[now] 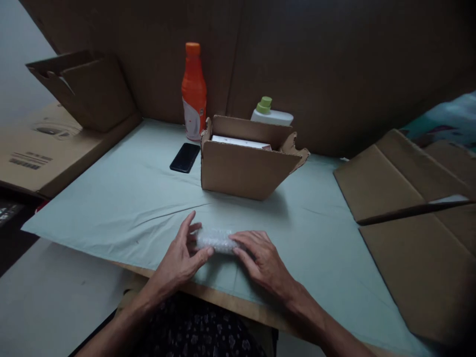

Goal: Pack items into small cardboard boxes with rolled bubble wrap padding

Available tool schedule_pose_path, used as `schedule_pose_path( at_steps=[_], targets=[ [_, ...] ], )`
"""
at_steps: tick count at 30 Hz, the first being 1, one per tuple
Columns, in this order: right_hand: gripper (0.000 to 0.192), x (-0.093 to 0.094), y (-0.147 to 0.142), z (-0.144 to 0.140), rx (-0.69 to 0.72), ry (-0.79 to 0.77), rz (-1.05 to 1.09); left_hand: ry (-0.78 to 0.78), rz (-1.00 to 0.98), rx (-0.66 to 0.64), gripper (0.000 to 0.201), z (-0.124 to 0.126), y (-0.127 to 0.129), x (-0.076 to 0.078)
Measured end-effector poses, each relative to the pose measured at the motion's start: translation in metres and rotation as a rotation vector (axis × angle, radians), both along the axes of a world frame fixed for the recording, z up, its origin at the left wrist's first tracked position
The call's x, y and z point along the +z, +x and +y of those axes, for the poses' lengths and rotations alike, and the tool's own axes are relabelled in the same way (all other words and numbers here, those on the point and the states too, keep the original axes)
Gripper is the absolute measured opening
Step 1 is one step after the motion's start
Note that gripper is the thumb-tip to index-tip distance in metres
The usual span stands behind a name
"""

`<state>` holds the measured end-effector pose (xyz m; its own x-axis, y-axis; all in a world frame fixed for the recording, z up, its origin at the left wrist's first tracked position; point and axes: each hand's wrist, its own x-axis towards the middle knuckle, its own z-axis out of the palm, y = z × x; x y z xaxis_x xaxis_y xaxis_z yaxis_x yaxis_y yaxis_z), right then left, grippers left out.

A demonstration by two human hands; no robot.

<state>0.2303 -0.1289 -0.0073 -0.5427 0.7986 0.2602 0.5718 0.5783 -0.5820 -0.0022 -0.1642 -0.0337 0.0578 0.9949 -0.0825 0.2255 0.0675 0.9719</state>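
Observation:
A short roll of bubble wrap lies sideways between my hands near the front of the cloth; whether anything is inside cannot be made out. My left hand holds its left end, with the thumb across the near side and the index finger raised off it. At the right end, my right hand grips the roll between thumb and fingers. Just beyond stands an open cardboard box, its flaps up, with a white box partly showing inside.
A black phone lies left of the open box. Behind stand an orange bottle and a white bottle with a green cap. Flattened cardboard covers the right side. Another open carton rests on a large box at left.

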Motion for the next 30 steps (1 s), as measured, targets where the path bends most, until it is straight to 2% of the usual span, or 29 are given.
schedule_pose_path(
  at_steps=[2,5,7,9,10,12,14,16,19,21,23,25,27,30],
  targets=[
    [0.02,0.003,-0.002,-0.009,0.009,-0.094,0.031,-0.019,-0.095,-0.055,0.079,0.0,0.004,-0.001],
    [0.02,0.002,0.002,-0.013,-0.078,-0.256,0.153,0.053,-0.137,-0.053,0.072,0.0,0.014,-0.001],
    [0.039,-0.002,0.009,-0.009,-0.107,-0.406,0.289,0.123,-0.133,-0.065,0.066,-0.001,0.022,0.0],
    [0.057,-0.005,0.016,-0.004,-0.058,-0.578,0.4,0.198,-0.095,-0.114,0.058,0.0,0.029,0.003],
    [0.059,-0.005,0.019,-0.001,-0.028,-0.65,0.427,0.251,-0.059,-0.144,0.055,0.001,0.032,0.005],
    [0.047,0.0,0.026,0.005,-0.021,-0.713,0.427,0.399,0.044,-0.211,0.055,0.008,0.035,0.013],
    [0.034,0.013,0.035,0.01,-0.069,-0.654,0.363,0.583,0.168,-0.239,0.057,0.023,0.035,0.027],
    [0.024,0.037,0.049,0.017,-0.128,-0.505,0.265,0.759,0.315,-0.204,0.058,0.045,0.03,0.048],
    [0.022,0.088,0.073,0.036,-0.291,-0.149,0.174,1.0,0.558,-0.035,0.064,0.092,0.021,0.084],
    [0.026,0.124,0.083,0.059,-0.446,0.108,0.163,1.073,0.705,0.06,0.065,0.124,0.016,0.1],
    [0.03,0.154,0.086,0.092,-0.536,0.249,0.104,1.06,0.796,0.087,0.053,0.149,0.015,0.105],
    [0.031,0.174,0.081,0.127,-0.552,0.216,-0.1,1.038,0.811,0.084,0.038,0.165,0.017,0.102],
    [0.031,0.184,0.07,0.157,-0.561,0.126,-0.44,1.051,0.788,0.098,0.032,0.171,0.019,0.096],
    [0.028,0.184,0.043,0.186,-0.568,0.09,-0.903,1.075,0.768,0.112,0.029,0.17,0.02,0.091]
  ],
)
